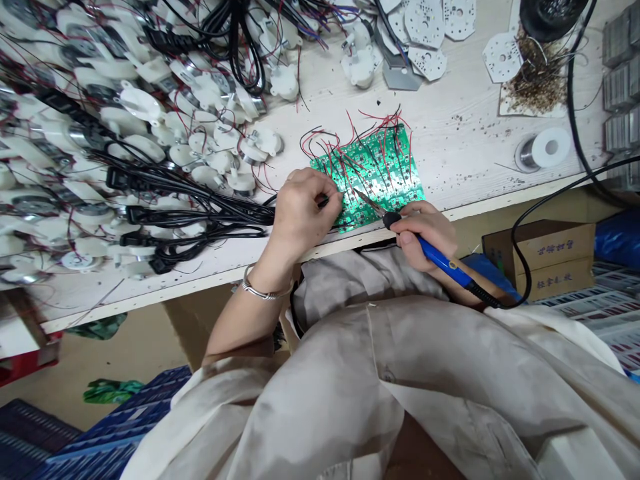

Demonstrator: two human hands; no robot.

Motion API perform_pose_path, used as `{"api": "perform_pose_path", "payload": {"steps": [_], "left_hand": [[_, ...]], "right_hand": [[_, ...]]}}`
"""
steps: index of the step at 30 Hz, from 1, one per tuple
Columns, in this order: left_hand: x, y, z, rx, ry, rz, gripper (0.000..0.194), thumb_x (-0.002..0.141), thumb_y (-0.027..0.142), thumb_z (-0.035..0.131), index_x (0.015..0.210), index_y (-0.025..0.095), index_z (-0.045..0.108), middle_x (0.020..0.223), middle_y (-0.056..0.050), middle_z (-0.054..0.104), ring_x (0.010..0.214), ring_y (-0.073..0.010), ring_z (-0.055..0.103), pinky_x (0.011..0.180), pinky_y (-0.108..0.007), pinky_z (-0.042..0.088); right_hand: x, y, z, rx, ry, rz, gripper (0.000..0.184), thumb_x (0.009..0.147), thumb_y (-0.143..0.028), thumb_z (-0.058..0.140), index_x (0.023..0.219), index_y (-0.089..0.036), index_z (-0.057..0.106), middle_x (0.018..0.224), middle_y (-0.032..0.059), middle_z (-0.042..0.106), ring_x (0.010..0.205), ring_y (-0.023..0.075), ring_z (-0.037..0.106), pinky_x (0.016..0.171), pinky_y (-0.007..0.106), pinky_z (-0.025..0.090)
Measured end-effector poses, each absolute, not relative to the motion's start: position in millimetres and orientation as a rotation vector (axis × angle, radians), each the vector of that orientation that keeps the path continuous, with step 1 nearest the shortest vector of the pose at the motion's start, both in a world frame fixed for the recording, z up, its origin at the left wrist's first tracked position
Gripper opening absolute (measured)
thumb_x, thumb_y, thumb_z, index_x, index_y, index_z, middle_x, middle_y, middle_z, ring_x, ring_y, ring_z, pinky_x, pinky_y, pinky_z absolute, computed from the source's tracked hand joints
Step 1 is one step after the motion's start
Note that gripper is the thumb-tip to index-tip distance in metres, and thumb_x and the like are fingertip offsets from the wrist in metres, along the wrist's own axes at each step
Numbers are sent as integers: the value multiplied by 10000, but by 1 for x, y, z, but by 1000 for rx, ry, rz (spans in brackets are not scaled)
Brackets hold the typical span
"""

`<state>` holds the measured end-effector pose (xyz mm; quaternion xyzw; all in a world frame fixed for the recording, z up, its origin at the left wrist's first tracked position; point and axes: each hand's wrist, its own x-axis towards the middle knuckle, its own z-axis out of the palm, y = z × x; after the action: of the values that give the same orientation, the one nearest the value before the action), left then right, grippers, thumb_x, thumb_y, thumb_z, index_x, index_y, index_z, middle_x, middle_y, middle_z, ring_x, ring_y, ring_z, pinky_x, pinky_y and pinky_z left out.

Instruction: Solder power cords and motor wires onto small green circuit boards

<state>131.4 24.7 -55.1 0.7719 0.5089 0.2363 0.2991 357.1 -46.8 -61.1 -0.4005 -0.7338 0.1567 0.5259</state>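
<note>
A green circuit board panel [373, 170] lies near the bench's front edge, with thin red and black wires [345, 157] standing up from it. My right hand [423, 233] grips a soldering iron [443, 263] by its blue handle, the tip pointing left over the board's middle. At the board's left edge, my left hand [306, 210] is closed in a pinch. Something dark shows between its fingers, but I cannot make out what it is. Behind that hand runs a bundle of black cords [215, 215].
White motor units [200, 143] with wires crowd the bench's left side. To the right stand a solder spool [550, 148] and a dark bowl [550, 17] beside brown residue. White perforated plates [425, 27] lie at the back. The iron's black cable [523, 253] loops past a cardboard box [545, 257].
</note>
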Motion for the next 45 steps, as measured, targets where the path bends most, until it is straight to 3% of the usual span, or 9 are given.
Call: {"api": "perform_pose_path", "payload": {"steps": [10, 13, 19, 24, 31, 39, 45], "left_hand": [[131, 20, -56, 1903, 1396, 670, 111, 873, 217, 628, 763, 213, 646, 931, -37, 699, 904, -190, 637, 826, -357, 549], [129, 18, -55, 1877, 1370, 653, 105, 893, 246, 640, 799, 219, 678, 956, -36, 691, 945, -198, 632, 886, -385, 542], [126, 18, -53, 2002, 1247, 567, 89, 878, 251, 681, 793, 226, 675, 1015, -17, 675, 1034, -212, 620, 1046, -482, 455], [127, 17, -57, 2022, 1285, 588, 95, 856, 218, 689, 768, 225, 651, 1011, -17, 673, 1011, -216, 619, 1040, -497, 454], [131, 14, -63, 2028, 1323, 695, 118, 838, 183, 662, 732, 222, 626, 978, -18, 702, 957, -204, 634, 969, -467, 478], [130, 13, -64, 2069, 1297, 674, 112, 830, 190, 668, 735, 226, 622, 969, -37, 695, 940, -220, 613, 935, -475, 484], [132, 15, -63, 2049, 1326, 655, 123, 814, 150, 659, 727, 228, 621, 966, -42, 686, 951, -227, 603, 940, -490, 497]], "right_hand": [[360, -54, -72, -1095, -1727, 408, 177, 986, -341, 493, 1030, -286, 655, 623, -27, 670, 539, 156, 598, 712, 406, 619], [364, -56, -71, -1163, -1761, 430, 232, 1003, -400, 463, 978, -273, 655, 563, -25, 631, 538, 161, 599, 723, 418, 628], [362, -53, -68, -1048, -1731, 419, 139, 980, -291, 516, 1032, -281, 645, 586, -42, 639, 550, 144, 605, 721, 379, 621], [360, -52, -71, -1061, -1770, 389, 188, 996, -349, 481, 992, -283, 657, 618, -30, 643, 513, 142, 583, 664, 387, 620], [360, -50, -71, -946, -1779, 398, 184, 957, -266, 532, 1051, -298, 687, 700, -13, 681, 664, 160, 653, 681, 346, 612], [362, -53, -78, -1077, -1869, 417, 247, 988, -359, 475, 958, -279, 706, 681, 4, 683, 667, 170, 677, 682, 359, 624], [361, -49, -70, -971, -1770, 552, 172, 961, -292, 551, 990, -283, 720, 712, -17, 700, 693, 143, 677, 735, 314, 613]]}}
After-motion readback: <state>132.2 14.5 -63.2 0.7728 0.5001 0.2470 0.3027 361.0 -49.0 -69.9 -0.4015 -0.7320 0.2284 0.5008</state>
